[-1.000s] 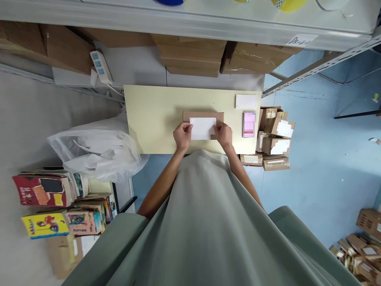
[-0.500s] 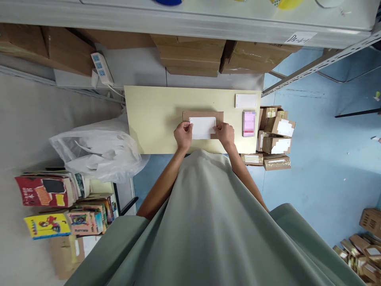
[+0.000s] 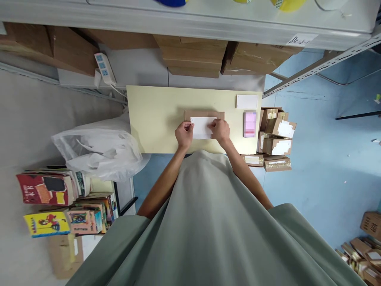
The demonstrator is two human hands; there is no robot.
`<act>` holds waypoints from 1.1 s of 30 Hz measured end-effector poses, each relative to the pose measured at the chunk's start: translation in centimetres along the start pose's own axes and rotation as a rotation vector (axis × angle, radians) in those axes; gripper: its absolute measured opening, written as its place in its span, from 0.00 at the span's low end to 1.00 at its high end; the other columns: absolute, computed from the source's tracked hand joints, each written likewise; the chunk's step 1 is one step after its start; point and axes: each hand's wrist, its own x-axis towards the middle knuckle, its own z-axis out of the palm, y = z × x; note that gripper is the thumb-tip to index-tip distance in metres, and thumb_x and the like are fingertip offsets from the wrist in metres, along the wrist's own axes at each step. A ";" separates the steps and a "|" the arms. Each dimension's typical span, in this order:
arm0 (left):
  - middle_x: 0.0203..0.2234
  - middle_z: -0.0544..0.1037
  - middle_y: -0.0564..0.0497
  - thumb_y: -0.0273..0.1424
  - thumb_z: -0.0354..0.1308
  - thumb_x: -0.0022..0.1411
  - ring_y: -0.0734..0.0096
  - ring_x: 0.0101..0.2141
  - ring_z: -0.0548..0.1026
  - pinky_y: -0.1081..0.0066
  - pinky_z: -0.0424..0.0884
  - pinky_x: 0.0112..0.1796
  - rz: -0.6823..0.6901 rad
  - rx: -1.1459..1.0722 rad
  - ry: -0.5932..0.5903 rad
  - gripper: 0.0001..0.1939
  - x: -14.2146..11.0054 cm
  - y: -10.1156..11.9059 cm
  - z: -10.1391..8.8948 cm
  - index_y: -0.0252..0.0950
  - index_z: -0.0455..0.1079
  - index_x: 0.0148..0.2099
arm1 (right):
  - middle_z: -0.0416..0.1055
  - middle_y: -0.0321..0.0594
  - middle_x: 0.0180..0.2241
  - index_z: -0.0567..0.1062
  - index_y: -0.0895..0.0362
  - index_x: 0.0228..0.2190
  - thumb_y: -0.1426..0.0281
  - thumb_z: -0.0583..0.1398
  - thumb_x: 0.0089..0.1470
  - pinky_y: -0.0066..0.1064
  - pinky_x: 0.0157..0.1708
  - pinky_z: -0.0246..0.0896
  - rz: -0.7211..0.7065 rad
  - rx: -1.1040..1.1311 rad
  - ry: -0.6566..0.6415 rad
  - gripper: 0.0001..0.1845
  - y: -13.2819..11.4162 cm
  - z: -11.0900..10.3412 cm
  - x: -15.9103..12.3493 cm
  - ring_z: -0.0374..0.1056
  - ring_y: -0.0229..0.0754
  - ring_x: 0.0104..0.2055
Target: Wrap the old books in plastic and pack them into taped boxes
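On the pale yellow table [image 3: 157,103] lies a small brown cardboard box [image 3: 204,114], close to its front edge. A white label [image 3: 201,128] covers much of the box's top and reaches down its near side. My left hand [image 3: 184,134] pinches the label's left edge between thumb and fingers. With its fingers closed, my right hand [image 3: 220,129] presses on the right part of the label, hiding that end of it. Farther right on the table are a stack of white labels [image 3: 247,101] and a phone [image 3: 249,124] with a pinkish screen.
Several packed boxes [image 3: 278,135] are piled right of the table. To the left sits a clear plastic bag [image 3: 98,147] of white paper, with stacked books [image 3: 47,188] below it. A metal shelf [image 3: 178,26] spans the far side, above large cartons [image 3: 193,55] and a power strip [image 3: 105,68].
My right hand has slid left from the label's right edge onto its surface. My left hand stays at the left edge. The whole view has shifted slightly.
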 end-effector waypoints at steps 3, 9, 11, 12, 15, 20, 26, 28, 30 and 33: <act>0.39 0.86 0.48 0.33 0.69 0.69 0.60 0.39 0.82 0.62 0.76 0.48 0.006 0.006 0.008 0.03 -0.1 -0.2 0.1 0.41 0.79 0.42 | 0.85 0.50 0.42 0.86 0.52 0.36 0.68 0.69 0.67 0.43 0.52 0.73 -0.089 -0.054 -0.085 0.05 -0.4 1.0 -0.8 0.81 0.57 0.49; 0.41 0.86 0.46 0.30 0.69 0.70 0.61 0.39 0.82 0.64 0.74 0.48 -0.011 0.003 0.018 0.01 -0.2 0.0 0.2 0.39 0.79 0.43 | 0.86 0.51 0.44 0.86 0.54 0.38 0.65 0.64 0.72 0.42 0.51 0.74 -0.152 -0.005 -0.024 0.11 -3.2 1.6 2.1 0.80 0.55 0.48; 0.41 0.86 0.46 0.29 0.68 0.70 0.61 0.39 0.82 0.63 0.74 0.48 -0.016 0.017 0.019 0.01 -0.2 0.2 0.1 0.39 0.79 0.43 | 0.85 0.51 0.46 0.84 0.55 0.41 0.66 0.60 0.75 0.41 0.51 0.73 -0.170 0.022 0.017 0.13 -4.0 1.9 2.3 0.80 0.53 0.47; 0.41 0.87 0.46 0.29 0.68 0.70 0.61 0.39 0.82 0.63 0.74 0.48 -0.018 0.023 0.018 0.01 -0.1 0.3 0.1 0.39 0.79 0.43 | 0.85 0.50 0.47 0.84 0.55 0.43 0.67 0.60 0.75 0.40 0.51 0.72 -0.179 0.030 0.027 0.12 -4.2 2.1 2.1 0.80 0.52 0.47; 0.42 0.87 0.46 0.29 0.68 0.70 0.60 0.40 0.83 0.62 0.74 0.49 -0.015 0.033 0.014 0.01 -0.1 0.5 0.1 0.40 0.79 0.42 | 0.84 0.49 0.48 0.82 0.56 0.43 0.70 0.61 0.74 0.37 0.50 0.70 -0.239 0.027 -0.021 0.09 -3.9 2.7 0.9 0.79 0.49 0.47; 0.42 0.87 0.46 0.29 0.69 0.71 0.58 0.41 0.84 0.61 0.75 0.50 0.011 0.060 0.004 0.01 -0.4 0.4 0.2 0.40 0.79 0.42 | 0.84 0.46 0.49 0.82 0.56 0.42 0.73 0.65 0.70 0.33 0.47 0.69 -0.331 0.015 -0.110 0.03 -2.7 2.9 -0.2 0.79 0.47 0.46; 0.43 0.87 0.46 0.27 0.66 0.71 0.61 0.41 0.84 0.62 0.78 0.50 0.102 0.052 0.039 0.04 -0.8 -0.5 0.3 0.40 0.82 0.45 | 0.86 0.46 0.45 0.83 0.54 0.46 0.62 0.62 0.76 0.35 0.49 0.71 -0.220 -0.081 -0.070 0.11 -3.7 2.9 0.4 0.82 0.51 0.48; 0.43 0.86 0.46 0.25 0.66 0.71 0.62 0.40 0.84 0.62 0.78 0.50 0.124 0.046 0.041 0.06 -1.1 -0.8 0.3 0.40 0.83 0.46 | 0.87 0.48 0.46 0.84 0.55 0.46 0.58 0.60 0.77 0.37 0.50 0.72 -0.180 -0.127 -0.051 0.16 -4.2 2.9 0.7 0.83 0.53 0.50; 0.43 0.85 0.46 0.24 0.67 0.69 0.62 0.38 0.83 0.61 0.79 0.50 0.134 0.040 0.032 0.09 -1.4 -1.1 0.3 0.41 0.84 0.49 | 0.87 0.52 0.46 0.85 0.56 0.45 0.53 0.58 0.78 0.39 0.52 0.73 -0.147 -0.164 -0.033 0.23 -4.6 2.9 1.1 0.83 0.56 0.51; 0.45 0.85 0.46 0.23 0.67 0.68 0.62 0.40 0.84 0.62 0.80 0.48 0.140 0.015 0.026 0.17 -1.8 -1.4 0.4 0.42 0.82 0.56 | 0.86 0.59 0.47 0.87 0.59 0.43 0.46 0.55 0.78 0.41 0.52 0.74 -0.122 -0.187 -0.029 0.32 -5.3 2.8 1.9 0.83 0.58 0.51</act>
